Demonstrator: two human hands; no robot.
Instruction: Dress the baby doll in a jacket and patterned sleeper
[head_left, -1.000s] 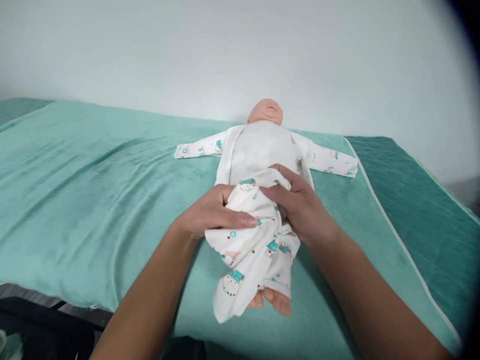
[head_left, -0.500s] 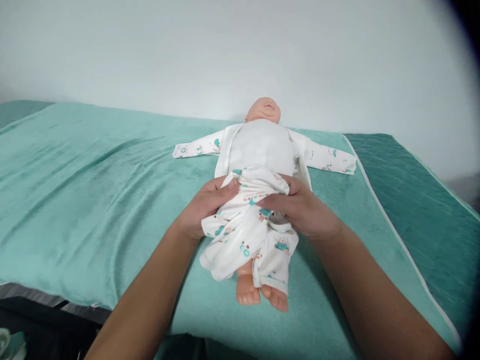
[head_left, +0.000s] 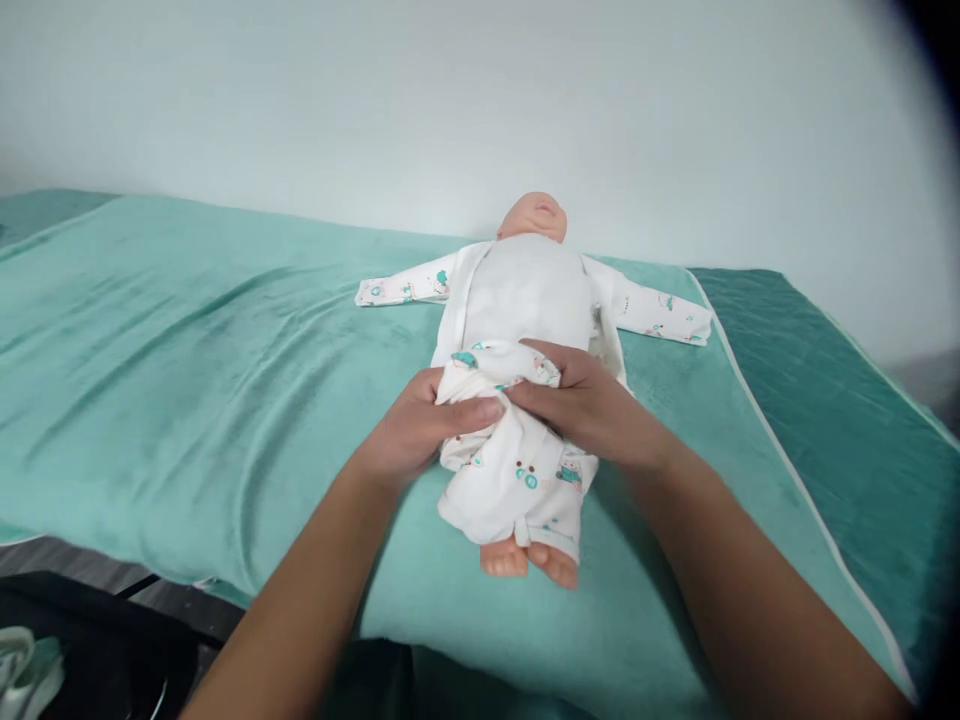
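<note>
A baby doll (head_left: 525, 290) lies on its back on a teal blanket (head_left: 187, 380), head toward the wall, arms spread in the sleeves of an open white printed top. White printed trousers (head_left: 517, 470) cover its legs, and both bare feet (head_left: 529, 560) stick out at the bottom. My left hand (head_left: 416, 430) is closed on the bunched waistband at the doll's left hip side of the picture. My right hand (head_left: 585, 405) grips the same waistband from the right. Both hands meet over the doll's belly.
A white wall rises behind the bed. A darker teal cover (head_left: 840, 400) shows past the blanket's white-piped edge at the right. Dark floor and a pale object (head_left: 30, 670) appear at the lower left, beyond the bed's front edge.
The trousers have slid up the doll's legs toward its waist, so both feet now show. My hands moved up with the waistband and bunched it at the belly.
</note>
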